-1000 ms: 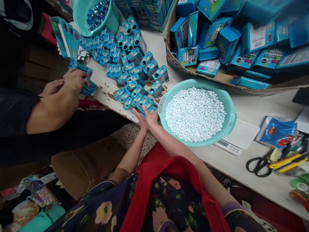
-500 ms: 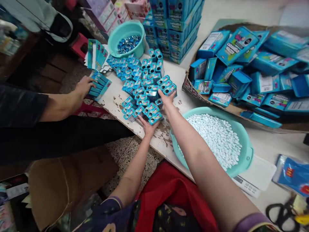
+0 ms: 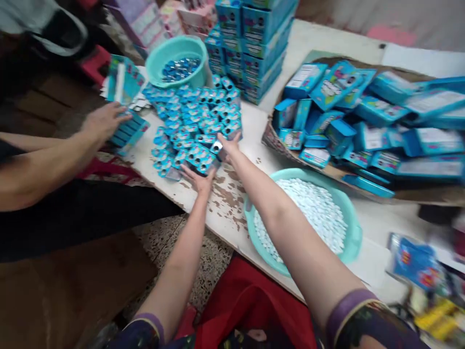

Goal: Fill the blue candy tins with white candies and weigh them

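A dense cluster of small blue-topped candy packs (image 3: 192, 116), with round holes in their tops, stands upright on the table. My left hand (image 3: 199, 180) lies against the cluster's near edge, its fingers spread. At the right edge, my right hand (image 3: 228, 145) touches the packs with thumb and fingers apart. Neither hand is wrapped round a pack. Motion blur hides the finest finger contact. Below my right forearm stands a turquoise basin (image 3: 354, 237) of white candies (image 3: 308, 208), partly covered by the arm.
A co-worker's hand (image 3: 103, 121) is at flat blue cartons (image 3: 129, 133) on the left. Behind the packs are a turquoise tub (image 3: 152, 63) of blue-wrapped pieces and stacked blue boxes (image 3: 250, 53). A cardboard tray (image 3: 269, 135) of blue boxes sits right.
Both my hands have pushed the packs slightly left and away, and the cluster looks tighter. More worn tabletop shows beside them. The camera view has shifted and blurred.
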The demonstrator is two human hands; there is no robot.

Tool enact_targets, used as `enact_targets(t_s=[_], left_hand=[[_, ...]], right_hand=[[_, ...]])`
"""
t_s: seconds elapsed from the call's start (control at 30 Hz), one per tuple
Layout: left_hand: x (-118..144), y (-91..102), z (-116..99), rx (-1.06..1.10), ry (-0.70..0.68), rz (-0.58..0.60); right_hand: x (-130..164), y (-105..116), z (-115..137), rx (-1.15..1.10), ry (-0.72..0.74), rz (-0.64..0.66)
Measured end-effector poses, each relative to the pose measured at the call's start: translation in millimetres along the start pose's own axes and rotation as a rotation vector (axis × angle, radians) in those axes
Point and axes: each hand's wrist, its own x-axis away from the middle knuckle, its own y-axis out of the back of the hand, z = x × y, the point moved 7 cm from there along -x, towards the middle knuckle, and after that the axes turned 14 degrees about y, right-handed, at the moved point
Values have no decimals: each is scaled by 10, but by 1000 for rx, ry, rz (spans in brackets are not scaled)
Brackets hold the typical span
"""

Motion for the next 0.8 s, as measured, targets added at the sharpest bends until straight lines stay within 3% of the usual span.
enact_targets(t_s=[0.03, 0.07, 0.17, 0.23, 0.3, 0.37, 0.43, 0.5, 0.57, 0.63, 0.67, 0.73, 0.8], left_hand=[[17, 26, -4, 11, -12, -2], [66, 54, -1, 20, -18, 3], [441, 191, -28, 42, -31, 31], [867, 318, -218, 63, -121, 19], [1371, 331, -667, 71, -329, 53], [1892, 111, -1357, 50, -623, 213], [2374, -316, -2135, -4, -921, 459], [2709, -824, -2830, -90, -1126, 621], [2887, -1342, -3331, -209, -1203, 704], [3004, -1746, -3577, -372, -1247, 769], [3032, -1831, -3640, -400, -1252, 773], [3052, -1746, -3672, -380, -1241, 747], [3066, -1388, -3557, -294, -1211, 725]], right_hand=[[104, 94, -14, -3, -144, -2], [219, 222, 54, -4, -184, 3], [719, 806, 501, -32, 14, 81], [1239, 1355, 754, -60, 145, 136], [1795, 2034, 861, -35, 198, 66], [2305, 2766, 823, 32, 157, -148], [2725, 3343, 729, 105, 91, -295], [3054, 3764, 614, 144, 14, -416], [3328, 4046, 496, 148, -63, -519], [3568, 4219, 394, 126, -125, -600], [3673, 4274, 356, 112, -145, -635], [3838, 4344, 323, 89, -156, -704], [3906, 4359, 351, 73, -133, -759]])
